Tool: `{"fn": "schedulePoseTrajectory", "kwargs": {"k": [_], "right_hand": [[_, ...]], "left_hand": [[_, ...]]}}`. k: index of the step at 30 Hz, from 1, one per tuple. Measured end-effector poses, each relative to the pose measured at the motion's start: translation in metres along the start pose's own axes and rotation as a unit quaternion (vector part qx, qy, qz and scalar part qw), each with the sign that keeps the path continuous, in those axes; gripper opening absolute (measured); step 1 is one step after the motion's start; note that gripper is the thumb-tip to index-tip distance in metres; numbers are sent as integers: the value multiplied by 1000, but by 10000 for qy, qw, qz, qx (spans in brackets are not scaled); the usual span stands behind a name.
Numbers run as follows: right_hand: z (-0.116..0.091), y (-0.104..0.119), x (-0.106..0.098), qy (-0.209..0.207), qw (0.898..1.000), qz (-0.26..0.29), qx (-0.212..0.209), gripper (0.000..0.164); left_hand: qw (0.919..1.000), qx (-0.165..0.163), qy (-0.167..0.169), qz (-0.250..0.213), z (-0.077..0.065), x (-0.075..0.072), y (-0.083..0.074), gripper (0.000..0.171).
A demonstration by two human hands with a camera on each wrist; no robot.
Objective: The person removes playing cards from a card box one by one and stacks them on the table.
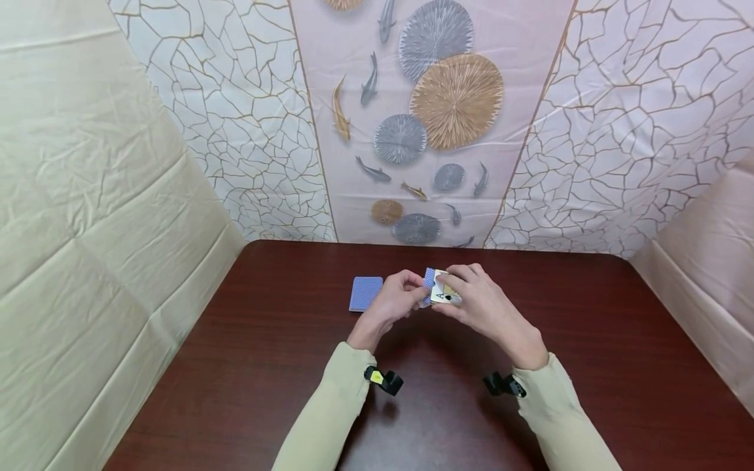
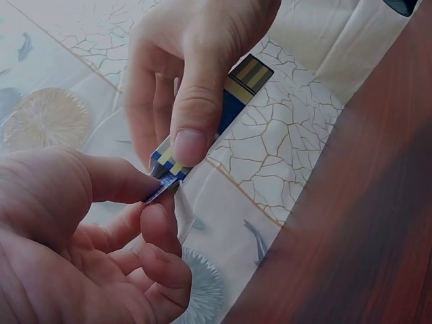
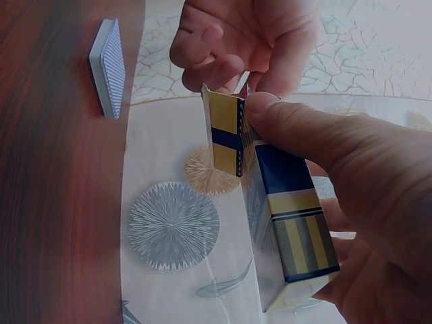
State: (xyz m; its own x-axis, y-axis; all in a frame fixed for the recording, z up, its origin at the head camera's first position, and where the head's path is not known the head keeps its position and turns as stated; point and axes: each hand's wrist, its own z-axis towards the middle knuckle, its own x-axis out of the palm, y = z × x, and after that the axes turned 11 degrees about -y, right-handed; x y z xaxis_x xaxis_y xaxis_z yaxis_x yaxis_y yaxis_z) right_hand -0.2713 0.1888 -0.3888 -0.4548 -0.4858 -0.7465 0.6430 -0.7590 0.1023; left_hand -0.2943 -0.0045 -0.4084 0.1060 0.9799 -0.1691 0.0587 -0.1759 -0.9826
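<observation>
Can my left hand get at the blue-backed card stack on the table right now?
Probably yes: the card stack lies close to the left hand, with nothing seen on top of it. But that hand pinches at the box's end, so would likely need to let go first.

From far away, I see a dark red-brown table (image 1: pixel 265 366) with round corners. Behind it hangs a pale pink strip (image 1: pixel 530 39) with gold and grey circles (image 1: pixel 457 101) and little fish (image 1: pixel 369 80). White cloth (image 1: pixel 235 111) with crooked gold lines is on both sides. Wrinkly cream cloth (image 1: pixel 106 229) hangs at the left.
</observation>
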Motion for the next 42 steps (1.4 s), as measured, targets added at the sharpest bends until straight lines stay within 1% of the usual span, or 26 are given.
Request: {"fn": "schedulePoseTrajectory", "kwargs": {"k": [6, 11, 15, 19, 22, 25, 29, 32, 38, 42], "right_hand": [[0, -1, 0, -17, 10000, -23, 29, 51], [0, -1, -1, -39, 10000, -24, 49, 51], [0, 0, -2, -78, 10000, -23, 33, 50], [0, -1, -2, -130, 9999, -14, 16, 48], [0, -2, -1, -204, 9998, -21, 8, 48], [0, -2, -1, -275, 9996, -38, 22, 49], [-1, -2, -1, -297, 9995, -69, 47, 50], [0, -2, -2, -267, 9996, -89, 61, 50], [0, -2, -4, -196, 9997, -69, 152, 50], [0, -2, -4, -202, 9997, -69, 155, 51]], "left_hand": [[9999, 125, -11, -107, 2, -7, 1, 13], [9999, 130, -26, 26, 2, -10, 0, 16], [9997, 127, 63, 176, 1, -11, -3, 20], [9995, 125, 242, 177, -1, -12, -7, 27], [9994, 138, 292, 104, -2, -14, -9, 30], [9996, 146, 221, -9, -2, -14, -10, 30], [9998, 156, 131, -30, -2, -16, -10, 26], [9997, 208, 83, -7, -2, -18, -11, 25], [9993, 369, -39, -101, -3, -25, -12, 24], [9989, 445, -80, -137, -1, -27, -11, 23]]}}
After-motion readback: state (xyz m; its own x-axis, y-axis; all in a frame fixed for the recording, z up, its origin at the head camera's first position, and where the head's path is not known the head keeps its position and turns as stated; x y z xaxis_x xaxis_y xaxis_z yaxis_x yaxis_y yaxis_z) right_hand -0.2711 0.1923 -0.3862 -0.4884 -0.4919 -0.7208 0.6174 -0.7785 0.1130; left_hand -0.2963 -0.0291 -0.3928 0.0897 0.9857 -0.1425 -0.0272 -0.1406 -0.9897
